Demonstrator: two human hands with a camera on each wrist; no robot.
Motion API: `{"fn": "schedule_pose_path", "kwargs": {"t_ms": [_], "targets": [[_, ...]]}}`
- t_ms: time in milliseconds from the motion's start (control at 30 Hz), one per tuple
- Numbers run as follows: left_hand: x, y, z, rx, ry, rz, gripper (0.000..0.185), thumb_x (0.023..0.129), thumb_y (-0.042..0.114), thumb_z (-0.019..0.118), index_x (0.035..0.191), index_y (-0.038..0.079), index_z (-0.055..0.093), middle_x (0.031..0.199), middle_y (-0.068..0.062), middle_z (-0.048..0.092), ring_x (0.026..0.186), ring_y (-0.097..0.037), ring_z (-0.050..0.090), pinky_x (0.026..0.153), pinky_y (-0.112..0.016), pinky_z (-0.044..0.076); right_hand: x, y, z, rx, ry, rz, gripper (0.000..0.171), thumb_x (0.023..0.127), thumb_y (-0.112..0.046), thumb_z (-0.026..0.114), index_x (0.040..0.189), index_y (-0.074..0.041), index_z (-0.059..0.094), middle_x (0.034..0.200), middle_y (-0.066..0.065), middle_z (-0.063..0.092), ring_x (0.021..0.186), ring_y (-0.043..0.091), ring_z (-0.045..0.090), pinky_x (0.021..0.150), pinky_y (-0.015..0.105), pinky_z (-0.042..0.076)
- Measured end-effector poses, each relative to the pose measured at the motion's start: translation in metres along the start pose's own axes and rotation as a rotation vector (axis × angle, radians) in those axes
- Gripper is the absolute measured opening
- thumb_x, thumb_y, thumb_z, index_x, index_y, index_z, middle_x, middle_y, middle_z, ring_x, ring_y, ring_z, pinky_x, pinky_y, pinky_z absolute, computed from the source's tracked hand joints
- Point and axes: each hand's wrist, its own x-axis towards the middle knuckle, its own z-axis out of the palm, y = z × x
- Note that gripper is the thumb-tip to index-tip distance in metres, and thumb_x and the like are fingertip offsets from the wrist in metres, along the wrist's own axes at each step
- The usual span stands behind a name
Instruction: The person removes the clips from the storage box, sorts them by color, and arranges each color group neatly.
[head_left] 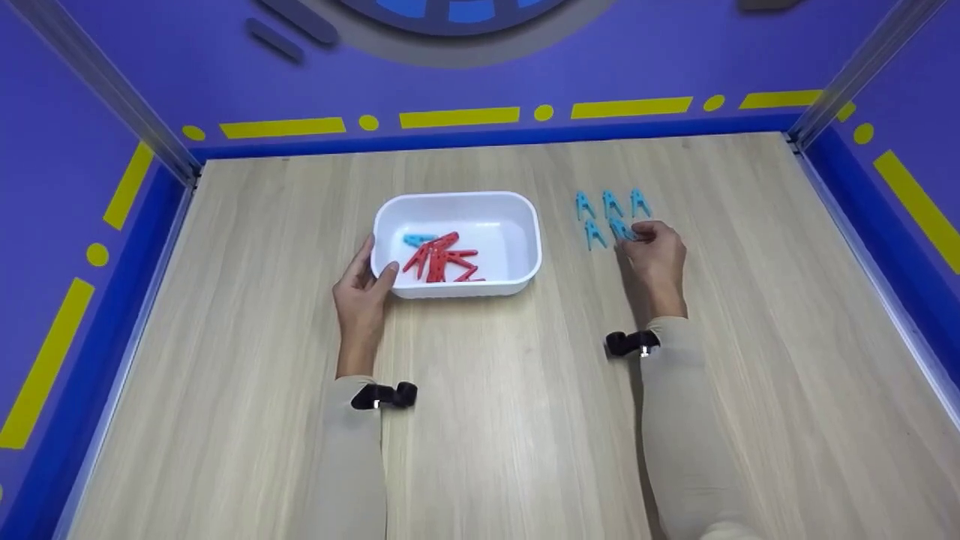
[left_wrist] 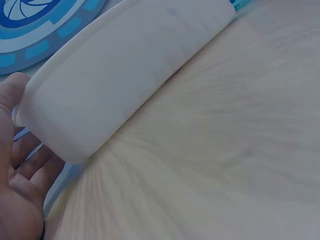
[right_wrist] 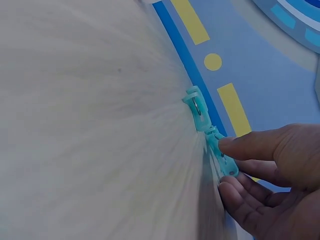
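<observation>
A person's left hand (head_left: 364, 292) grips a white tub (head_left: 465, 291) at its eight o'clock corner, thumb over the rim, as the right hand (head_left: 658, 255) pinches a blue clothespin (head_left: 621, 228) at the tub's three o'clock. Four more blue pegs (head_left: 593, 235) lie on the wood-grain table (head_left: 510, 390), from nine round to one o'clock of it. Inside the tub, another blue peg (head_left: 417, 240) sits at the ten o'clock edge of piled red clothespins (head_left: 436, 264).

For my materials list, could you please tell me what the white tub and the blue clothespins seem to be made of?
White tub: probably smooth plastic, semi-gloss, from its even walls and rounded rim. Blue clothespins: likely satin plastic, uniformly coloured, one showing an apparently metal spring.
</observation>
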Motion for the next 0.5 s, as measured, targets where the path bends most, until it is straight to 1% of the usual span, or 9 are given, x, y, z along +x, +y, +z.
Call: {"fn": "schedule_pose_path", "kwargs": {"t_ms": [133, 267, 500], "targets": [[-0.0004, -0.001, -0.0005, 0.017, -0.001, 0.015, 0.062, 0.096, 0.003, 0.079, 0.153, 0.004, 0.056, 0.159, -0.011, 0.052, 0.149, -0.024, 0.045, 0.119, -0.03, 0.041, -0.0008, 0.0, 0.0006, -0.017, -0.013, -0.003, 0.041, 0.099, -0.007, 0.072, 0.138, 0.006, 0.064, 0.13, 0.021, 0.064, 0.118, 0.031, 0.061, 0.098, 0.037, 0.053], [-0.0008, 0.0003, 0.0, 0.013, -0.002, 0.018, 0.062, 0.096, 0.001, 0.079, 0.153, 0.004, 0.056, 0.159, -0.011, 0.051, 0.149, -0.024, 0.045, 0.118, -0.027, 0.042, -0.0005, 0.0007, 0.0018, -0.022, -0.02, 0.002, 0.043, 0.099, -0.008, 0.072, 0.139, 0.005, 0.062, 0.129, 0.02, 0.063, 0.116, 0.03, 0.059, 0.097, 0.037, 0.053], [-0.0009, 0.0, -0.0001, 0.063, 0.0, 0.026, 0.062, 0.096, 0.004, 0.08, 0.153, 0.008, 0.057, 0.16, -0.007, 0.052, 0.149, -0.023, 0.045, 0.117, -0.025, 0.042, -0.0006, 0.0007, 0.0037, -0.043, -0.02, 0.006, 0.043, 0.099, -0.01, 0.074, 0.138, 0.005, 0.063, 0.129, 0.019, 0.062, 0.116, 0.03, 0.059, 0.098, 0.038, 0.052]]}}
